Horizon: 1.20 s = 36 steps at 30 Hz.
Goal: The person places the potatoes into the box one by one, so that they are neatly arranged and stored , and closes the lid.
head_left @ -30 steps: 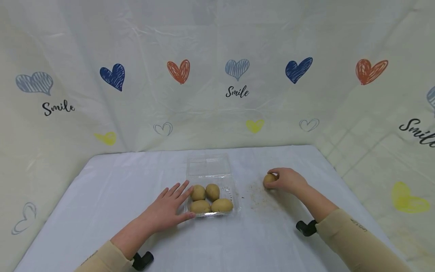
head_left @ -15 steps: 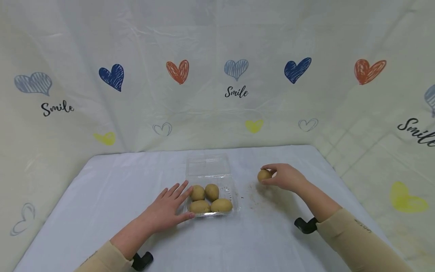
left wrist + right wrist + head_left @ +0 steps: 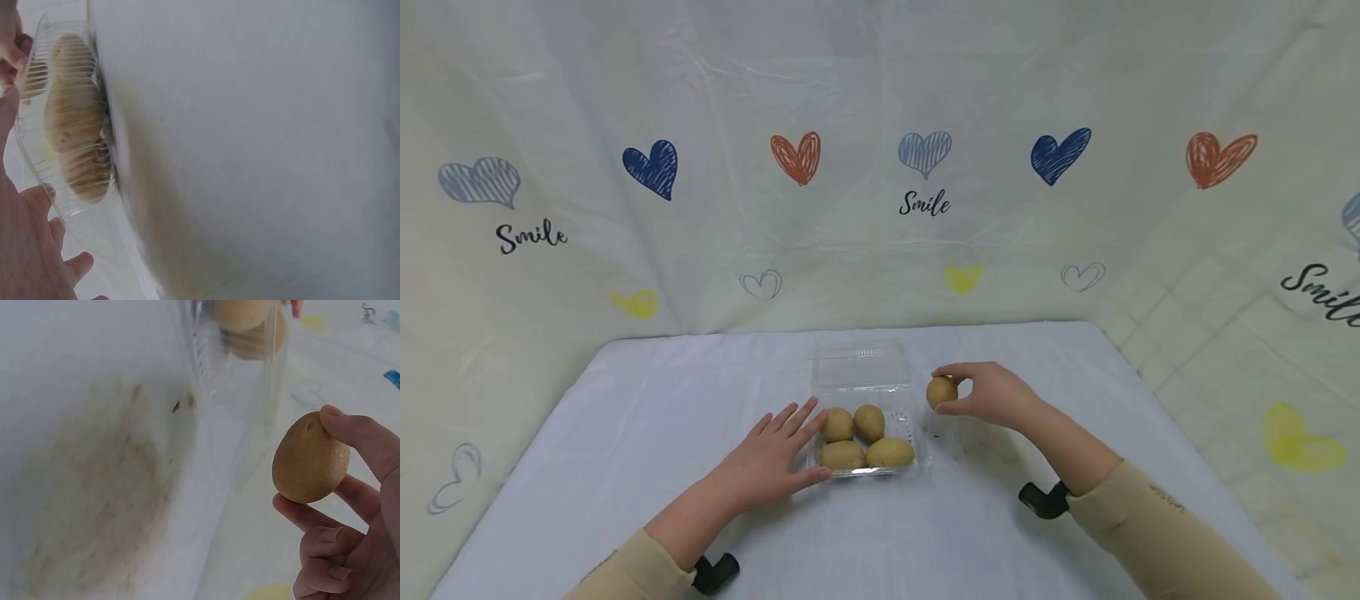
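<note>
Between thumb and fingers, my right hand (image 3: 996, 396) pinches a small potato (image 3: 942, 392), held above the table just right of a clear plastic clamshell box (image 3: 898, 407). The right wrist view shows that potato (image 3: 310, 457) whole, with a dark spot near its top. Several potatoes sit in the box: two longer ones in front, such as the front right potato (image 3: 890, 453), and two rounder ones behind. My left hand (image 3: 767, 461) rests with spread, straight fingers against the box's left side. In the left wrist view, potatoes (image 3: 74, 115) show through the ribbed wall.
The box's hinged lid (image 3: 861, 365) lies back, away from me. Brown dirt crumbs (image 3: 106, 487) are scattered on the white tablecloth (image 3: 985, 525) to the right of the box. A heart-printed sheet (image 3: 850, 250) hangs behind the table.
My right hand has lifted the potato off the cloth and carried it left toward the box. My left hand has stayed at the box's left side.
</note>
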Each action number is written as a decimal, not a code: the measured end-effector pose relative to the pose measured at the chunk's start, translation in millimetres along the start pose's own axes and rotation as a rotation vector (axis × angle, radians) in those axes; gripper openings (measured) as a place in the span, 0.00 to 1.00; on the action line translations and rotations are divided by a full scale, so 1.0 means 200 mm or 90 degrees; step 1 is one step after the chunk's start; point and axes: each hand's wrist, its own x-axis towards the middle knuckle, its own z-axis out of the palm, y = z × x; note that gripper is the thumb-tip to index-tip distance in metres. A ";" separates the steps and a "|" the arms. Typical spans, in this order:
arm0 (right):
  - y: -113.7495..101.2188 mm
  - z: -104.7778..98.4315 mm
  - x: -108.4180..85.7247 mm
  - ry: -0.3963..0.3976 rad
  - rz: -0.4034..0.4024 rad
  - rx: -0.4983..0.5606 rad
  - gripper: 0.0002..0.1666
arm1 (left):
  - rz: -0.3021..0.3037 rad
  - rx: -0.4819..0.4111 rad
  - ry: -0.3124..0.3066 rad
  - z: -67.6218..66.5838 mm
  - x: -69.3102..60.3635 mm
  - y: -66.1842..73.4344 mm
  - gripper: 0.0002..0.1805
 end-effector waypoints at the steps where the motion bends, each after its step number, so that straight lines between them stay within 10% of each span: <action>1: -0.02 0.01 0.00 -0.001 -0.009 0.001 0.36 | 0.001 -0.004 -0.001 0.00 0.00 0.00 0.50; 36: -0.23 0.19 0.13 -0.125 -0.157 -0.221 0.30 | 0.001 0.007 -0.009 -0.01 0.00 0.01 0.50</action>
